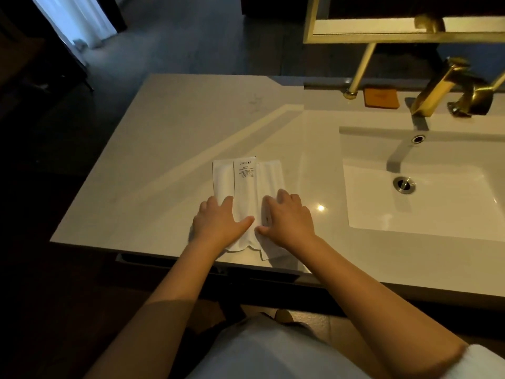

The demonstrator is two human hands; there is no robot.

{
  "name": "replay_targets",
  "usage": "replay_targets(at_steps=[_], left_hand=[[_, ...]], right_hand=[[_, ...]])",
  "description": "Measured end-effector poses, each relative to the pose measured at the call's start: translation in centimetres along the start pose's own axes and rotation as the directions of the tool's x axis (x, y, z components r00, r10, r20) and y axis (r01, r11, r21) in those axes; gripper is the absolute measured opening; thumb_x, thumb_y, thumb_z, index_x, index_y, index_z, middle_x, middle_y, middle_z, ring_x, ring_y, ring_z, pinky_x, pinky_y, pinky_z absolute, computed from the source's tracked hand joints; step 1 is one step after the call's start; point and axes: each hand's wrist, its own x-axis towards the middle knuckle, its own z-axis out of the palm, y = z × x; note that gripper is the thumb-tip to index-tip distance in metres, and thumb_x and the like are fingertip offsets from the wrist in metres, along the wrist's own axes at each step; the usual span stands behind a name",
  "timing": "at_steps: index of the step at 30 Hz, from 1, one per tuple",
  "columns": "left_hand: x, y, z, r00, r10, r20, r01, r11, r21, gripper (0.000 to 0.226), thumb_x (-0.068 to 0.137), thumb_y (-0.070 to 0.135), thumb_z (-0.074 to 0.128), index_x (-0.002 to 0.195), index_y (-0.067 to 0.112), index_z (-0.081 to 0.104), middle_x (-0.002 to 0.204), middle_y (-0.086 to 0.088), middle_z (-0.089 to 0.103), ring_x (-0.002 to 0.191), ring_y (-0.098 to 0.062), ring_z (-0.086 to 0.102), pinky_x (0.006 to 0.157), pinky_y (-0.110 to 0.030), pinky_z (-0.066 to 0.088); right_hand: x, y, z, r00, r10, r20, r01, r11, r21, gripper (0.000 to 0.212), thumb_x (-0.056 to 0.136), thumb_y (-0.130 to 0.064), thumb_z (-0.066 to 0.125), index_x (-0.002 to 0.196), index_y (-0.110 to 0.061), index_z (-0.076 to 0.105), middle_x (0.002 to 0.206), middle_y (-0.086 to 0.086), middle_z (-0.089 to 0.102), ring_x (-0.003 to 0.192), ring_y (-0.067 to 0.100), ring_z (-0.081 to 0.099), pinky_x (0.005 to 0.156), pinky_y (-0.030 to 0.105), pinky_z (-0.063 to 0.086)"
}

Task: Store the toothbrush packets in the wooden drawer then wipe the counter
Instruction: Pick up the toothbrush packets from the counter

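Note:
Several white toothbrush packets (246,181) lie side by side on the pale counter (164,149), near its front edge. The middle packet shows small printed text at its far end. My left hand (218,222) rests flat on the left packets with fingers spread. My right hand (287,220) lies flat on the right packet, fingers apart. Both hands press on the near halves of the packets and cover them. Neither hand grips anything. A drawer front (175,262) shows as a dark strip under the counter edge, partly hidden by my arms.
A white sink basin (426,203) with a metal drain sits to the right. A gold faucet (448,88) stands behind it, with an orange-brown pad (381,97) beside it. A gold-framed mirror (382,28) hangs above. Dark floor lies to the left.

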Motion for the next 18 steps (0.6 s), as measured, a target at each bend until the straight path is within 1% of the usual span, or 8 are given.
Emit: replay_targets(at_steps=[5, 7, 9, 10, 12, 14, 16, 18], left_hand=[[0.3, 0.6, 0.2, 0.997, -0.040, -0.064, 0.018, 0.952, -0.307, 0.068, 0.075, 0.052, 0.061, 0.132, 0.021, 0.041, 0.128, -0.011, 0.048, 0.120, -0.029, 0.043, 0.095, -0.040, 0.042], [0.4, 1.3, 0.1, 0.994, -0.072, -0.077, 0.032, 0.902, -0.431, 0.073, 0.071, 0.041, 0.071, 0.131, 0.018, 0.037, 0.123, -0.009, 0.052, 0.113, -0.028, 0.052, 0.087, -0.039, 0.048], [0.5, 2.2, 0.0, 0.995, -0.089, -0.050, 0.050, 0.853, -0.520, 0.069, 0.068, 0.034, 0.073, 0.125, 0.013, 0.040, 0.115, -0.008, 0.057, 0.103, -0.026, 0.059, 0.074, -0.034, 0.049], [0.5, 2.5, 0.0, 0.996, -0.089, -0.030, 0.060, 0.849, -0.525, 0.063, 0.067, 0.033, 0.073, 0.119, 0.011, 0.043, 0.111, -0.008, 0.060, 0.098, -0.026, 0.061, 0.071, -0.034, 0.049], [0.5, 2.8, -0.1, 0.996, -0.086, 0.005, 0.075, 0.829, -0.555, 0.049, 0.069, 0.032, 0.070, 0.109, 0.009, 0.055, 0.104, -0.007, 0.064, 0.092, -0.025, 0.063, 0.074, -0.037, 0.053], [0.3, 2.6, -0.3, 0.994, -0.075, 0.082, 0.111, 0.706, -0.699, 0.032, 0.076, 0.033, 0.061, 0.098, 0.009, 0.065, 0.096, -0.009, 0.069, 0.088, -0.028, 0.065, 0.080, -0.041, 0.054], [0.0, 2.3, -0.4, 0.986, -0.062, 0.152, 0.160, 0.582, -0.797, 0.026, 0.081, 0.027, 0.048, 0.088, 0.011, 0.068, 0.093, -0.013, 0.069, 0.086, -0.031, 0.064, 0.084, -0.042, 0.052], [-0.2, 2.0, -0.1, 0.989, -0.051, 0.142, 0.144, 0.602, -0.785, 0.032, 0.083, 0.018, 0.046, 0.107, 0.017, 0.067, 0.106, -0.009, 0.069, 0.097, -0.029, 0.064, 0.092, -0.047, 0.051]], right_hand=[[-0.1, -0.1, 0.6, 0.999, 0.038, -0.030, -0.034, 0.993, 0.116, 0.054, 0.073, -0.044, 0.068, 0.115, -0.016, 0.049, 0.124, 0.008, 0.045, 0.114, 0.029, 0.039, 0.084, 0.040, 0.046], [0.0, -0.2, 0.6, 0.998, 0.049, -0.034, -0.042, 0.984, 0.175, 0.049, 0.073, -0.037, 0.070, 0.111, -0.014, 0.051, 0.120, 0.008, 0.047, 0.112, 0.028, 0.039, 0.080, 0.039, 0.047], [0.0, -0.2, 0.7, 0.997, 0.058, -0.045, -0.045, 0.969, 0.244, 0.046, 0.073, -0.030, 0.071, 0.110, -0.012, 0.051, 0.117, 0.008, 0.050, 0.111, 0.029, 0.043, 0.079, 0.037, 0.046], [0.0, -0.2, 0.7, 0.996, 0.076, -0.054, -0.056, 0.949, 0.311, 0.048, 0.072, -0.027, 0.071, 0.113, -0.012, 0.049, 0.117, 0.009, 0.051, 0.111, 0.029, 0.045, 0.081, 0.036, 0.045], [-0.2, -0.2, 0.6, 0.988, 0.143, -0.058, -0.098, 0.871, 0.481, 0.061, 0.072, -0.025, 0.073, 0.124, -0.013, 0.043, 0.122, 0.010, 0.052, 0.114, 0.028, 0.048, 0.086, 0.033, 0.044], [-0.2, -0.1, 0.4, 0.981, 0.190, -0.044, -0.126, 0.790, 0.600, 0.061, 0.077, -0.024, 0.069, 0.129, -0.011, 0.040, 0.127, 0.010, 0.052, 0.116, 0.026, 0.049, 0.090, 0.030, 0.041], [-0.2, 0.1, 0.3, 0.976, 0.220, -0.012, -0.155, 0.728, 0.668, 0.047, 0.083, -0.014, 0.060, 0.126, -0.009, 0.044, 0.127, 0.012, 0.054, 0.114, 0.026, 0.051, 0.089, 0.028, 0.040], [-0.4, 0.3, 0.1, 0.964, 0.266, 0.016, -0.199, 0.681, 0.705, 0.043, 0.081, -0.005, 0.057, 0.122, -0.008, 0.046, 0.121, 0.014, 0.058, 0.106, 0.025, 0.055, 0.084, 0.027, 0.042]])
